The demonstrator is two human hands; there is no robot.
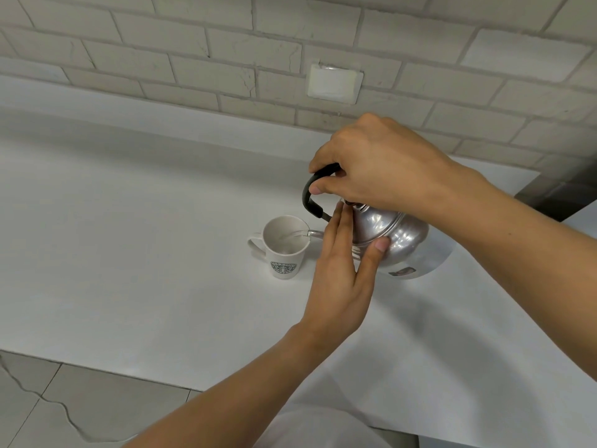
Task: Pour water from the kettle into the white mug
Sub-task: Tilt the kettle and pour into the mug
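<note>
A shiny metal kettle [400, 240] is tilted leftward over the white counter, its spout at the rim of a white mug [284, 250] with a green logo. A thin stream of water runs from the spout into the mug. My right hand [381, 169] grips the kettle's black handle [311, 195] from above. My left hand [342, 270] lies flat against the kettle's near side, fingers straight on the lid area and thumb on the body. The mug stands upright, handle to the left.
The white counter [145, 253] stretches left and toward me, with its front edge at the lower left over a tiled floor [64, 405]. A brick-pattern wall [226, 59] with a blank white cover plate [334, 82] stands behind.
</note>
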